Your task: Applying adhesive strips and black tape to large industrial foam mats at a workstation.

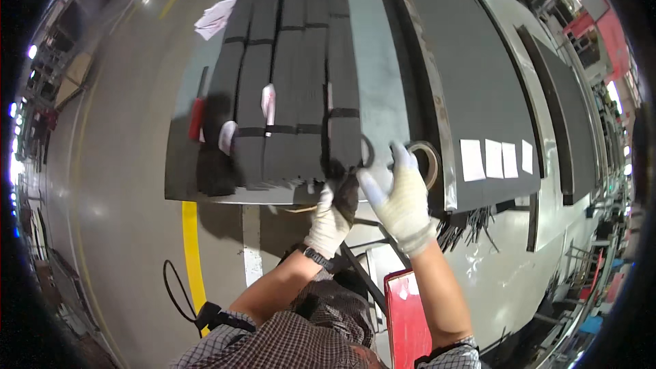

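Note:
Both my hands wear white knit gloves. My left hand [330,217] grips the near end of the rightmost dark strip bundle [342,96] at the table's front edge. My right hand [400,198] reaches up beside it, fingers spread near a tape roll [429,160] lying on the table; whether it holds anything I cannot tell. The bundles [273,96] are long dark grey strips laid side by side, bound across with black bands.
A grey table [379,75] carries the bundles, a red-handled tool [197,115] at the left and white labels [495,159] on a large dark sheet [478,82] to the right. White papers [216,18] lie on the floor. A red box [406,314] sits below me, beside a yellow floor line [192,253].

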Available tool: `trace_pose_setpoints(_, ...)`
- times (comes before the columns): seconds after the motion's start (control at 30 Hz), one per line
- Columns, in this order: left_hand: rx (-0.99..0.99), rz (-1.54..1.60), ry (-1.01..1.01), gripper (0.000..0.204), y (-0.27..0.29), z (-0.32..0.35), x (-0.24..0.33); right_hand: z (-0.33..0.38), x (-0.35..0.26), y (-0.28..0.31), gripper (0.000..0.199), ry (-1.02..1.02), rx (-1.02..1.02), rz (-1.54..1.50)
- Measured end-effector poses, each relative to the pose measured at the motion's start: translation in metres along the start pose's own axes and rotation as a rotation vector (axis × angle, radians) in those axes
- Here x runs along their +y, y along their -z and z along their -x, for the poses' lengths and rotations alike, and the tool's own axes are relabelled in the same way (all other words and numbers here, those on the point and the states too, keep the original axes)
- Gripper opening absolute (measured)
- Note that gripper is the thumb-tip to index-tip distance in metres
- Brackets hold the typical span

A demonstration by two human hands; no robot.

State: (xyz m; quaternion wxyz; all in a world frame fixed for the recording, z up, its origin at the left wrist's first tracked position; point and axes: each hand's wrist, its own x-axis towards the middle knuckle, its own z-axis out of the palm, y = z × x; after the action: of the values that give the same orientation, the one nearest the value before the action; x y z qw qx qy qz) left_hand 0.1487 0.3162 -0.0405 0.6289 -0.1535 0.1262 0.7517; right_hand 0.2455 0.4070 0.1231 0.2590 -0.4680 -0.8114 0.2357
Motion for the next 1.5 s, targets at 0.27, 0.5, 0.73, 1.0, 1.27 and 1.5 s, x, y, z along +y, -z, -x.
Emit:
trace_pose_setpoints(0.27,0.015,-0.846,0.383,0.093,-0.014,0.044,-0.142,0.301,0.246,0.127,0.021,-0.657,-0.105,0.336)
trace_pose_setpoints(0.5,0.221,-0.713,0.152,0.091,-0.035,-0.034,-0.258,0.563,0.356,0.118,0.051,-0.881,-0.700,0.085)
trace_pose_setpoints(0.73,0.340,-0.573,0.052,0.081,-0.022,-0.064,-0.268,0.551,0.388,0.152,0.032,-0.633,-0.693,0.220)
trace_pose_setpoints(1.0,0.226,-0.565,0.034,0.075,-0.014,-0.061,-0.259,0.413,0.386,0.219,0.032,-0.748,-0.669,0.089)
trace_pose_setpoints(1.27,0.347,-0.419,0.096,0.055,-0.028,-0.056,-0.262,0.118,0.356,0.124,0.077,-0.989,0.073,-1.133)
trace_pose_setpoints(1.5,0.198,-0.670,0.137,0.052,-0.041,0.000,-0.276,0.077,0.338,0.120,0.051,-1.072,0.219,-1.404)
